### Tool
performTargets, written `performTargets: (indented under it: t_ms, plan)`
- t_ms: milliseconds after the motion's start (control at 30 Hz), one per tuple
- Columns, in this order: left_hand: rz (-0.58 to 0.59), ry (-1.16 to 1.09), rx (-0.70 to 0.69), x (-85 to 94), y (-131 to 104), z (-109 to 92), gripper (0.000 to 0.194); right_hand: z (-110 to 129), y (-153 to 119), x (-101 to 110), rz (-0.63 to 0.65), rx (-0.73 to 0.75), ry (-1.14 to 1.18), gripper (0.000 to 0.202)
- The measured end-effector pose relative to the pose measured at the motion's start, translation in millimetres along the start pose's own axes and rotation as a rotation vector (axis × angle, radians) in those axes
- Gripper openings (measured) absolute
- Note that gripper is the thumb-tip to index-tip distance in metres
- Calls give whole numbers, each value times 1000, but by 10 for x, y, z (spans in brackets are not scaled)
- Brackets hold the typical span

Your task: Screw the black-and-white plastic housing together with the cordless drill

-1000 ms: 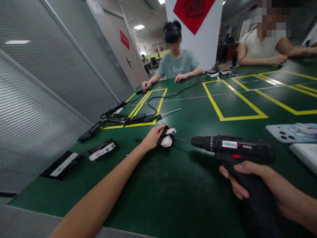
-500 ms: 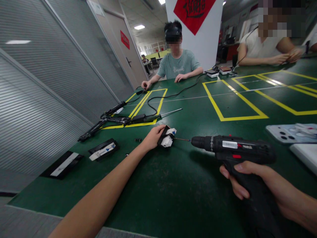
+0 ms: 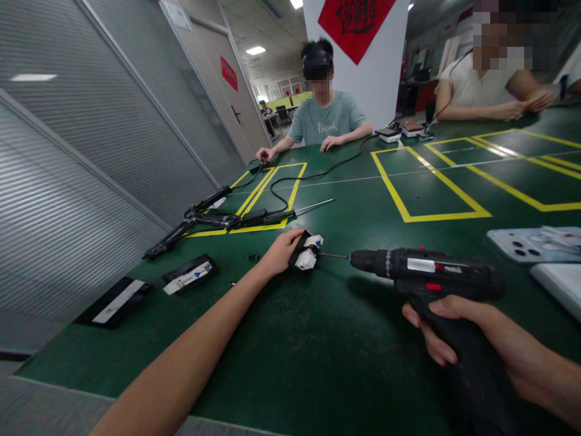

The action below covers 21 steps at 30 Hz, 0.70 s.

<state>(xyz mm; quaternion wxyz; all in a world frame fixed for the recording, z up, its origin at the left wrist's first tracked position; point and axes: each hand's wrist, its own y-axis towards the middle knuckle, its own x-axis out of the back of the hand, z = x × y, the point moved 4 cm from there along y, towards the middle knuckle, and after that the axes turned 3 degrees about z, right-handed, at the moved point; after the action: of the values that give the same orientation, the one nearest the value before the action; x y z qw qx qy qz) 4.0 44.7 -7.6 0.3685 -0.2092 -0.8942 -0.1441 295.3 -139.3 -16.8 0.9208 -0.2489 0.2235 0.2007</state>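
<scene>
My left hand [image 3: 282, 251] is closed around a small black and white part [image 3: 308, 253] with a bit of blue on it, holding it at the table top. Around the grip of a black cordless drill [image 3: 426, 272] my right hand [image 3: 458, 330] is wrapped. The drill lies level and points left. Its long thin bit [image 3: 333, 255] reaches the right side of the part; the exact contact spot is too small to make out. Fingers of my left hand behind the part are hidden.
Left of my forearm lie a black tray with a white piece [image 3: 190, 275], a flat black panel [image 3: 113, 303] and small black bits [image 3: 252, 257]. Beyond are a screwdriver [image 3: 313, 207] and dark jointed pieces [image 3: 200, 212]. A phone [image 3: 521, 245] rests at right. Two people sit across the table.
My hands, the drill and the held part stay practically still. Across the table, the hands of the two people shift slightly.
</scene>
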Motion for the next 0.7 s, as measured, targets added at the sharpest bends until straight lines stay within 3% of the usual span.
performTargets:
  t_ms: [700]
  plan:
    - [1, -5, -6, 1, 1, 26, 36, 4, 6, 11, 21, 12, -1, 39]
